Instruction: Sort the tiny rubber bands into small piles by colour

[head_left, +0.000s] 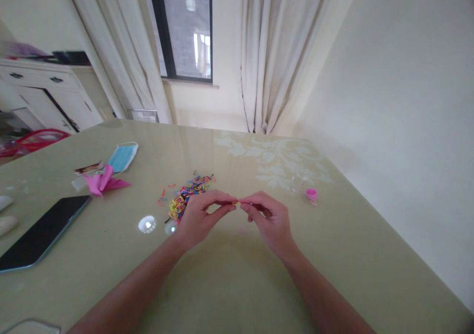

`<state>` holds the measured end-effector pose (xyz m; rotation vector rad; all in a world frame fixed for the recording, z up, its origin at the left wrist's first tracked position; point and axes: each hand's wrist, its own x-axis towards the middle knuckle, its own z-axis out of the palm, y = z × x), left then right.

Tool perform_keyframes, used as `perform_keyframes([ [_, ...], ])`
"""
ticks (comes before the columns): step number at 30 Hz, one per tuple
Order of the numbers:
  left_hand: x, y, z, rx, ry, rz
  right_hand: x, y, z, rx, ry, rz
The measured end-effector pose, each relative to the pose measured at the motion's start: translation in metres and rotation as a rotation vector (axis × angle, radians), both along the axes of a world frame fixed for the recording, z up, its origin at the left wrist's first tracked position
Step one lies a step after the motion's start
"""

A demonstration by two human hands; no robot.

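A small yellow rubber band (235,203) is pinched between the fingertips of both hands, just above the table. My left hand (202,215) grips its left side with thumb and forefinger. From the right, my right hand (269,219) closes thumb and forefinger at the band's other side; the exact contact is too small to make out. Behind my left hand lies a pile of multicoloured rubber bands (184,195), partly hidden by that hand. A few loose bands lie just left of the pile.
On the glossy table (237,284), two clear domed pieces, one a shiny dome (147,224), sit near the pile. Leftward are a phone (42,232), a pink folded-paper figure (105,181) and a blue face mask (123,157). A small pink cup (311,194) stands at right.
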<state>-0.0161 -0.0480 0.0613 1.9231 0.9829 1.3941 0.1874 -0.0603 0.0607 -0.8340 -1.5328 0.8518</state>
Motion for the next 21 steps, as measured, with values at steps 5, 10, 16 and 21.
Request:
perform_keyframes([
  [5,0.0,-0.006,0.01,0.109,-0.03,0.034,-0.003,-0.008,0.006,0.034,0.034,-0.051],
  [10,0.0,-0.01,0.011,0.032,-0.069,0.015,-0.005,-0.013,0.006,0.055,-0.011,-0.096],
  [16,0.002,-0.012,0.005,-0.038,-0.136,-0.068,-0.003,-0.016,0.009,0.162,-0.095,-0.163],
  [21,-0.001,-0.005,0.004,-0.028,-0.06,0.018,-0.001,-0.014,0.005,0.143,-0.097,-0.187],
])
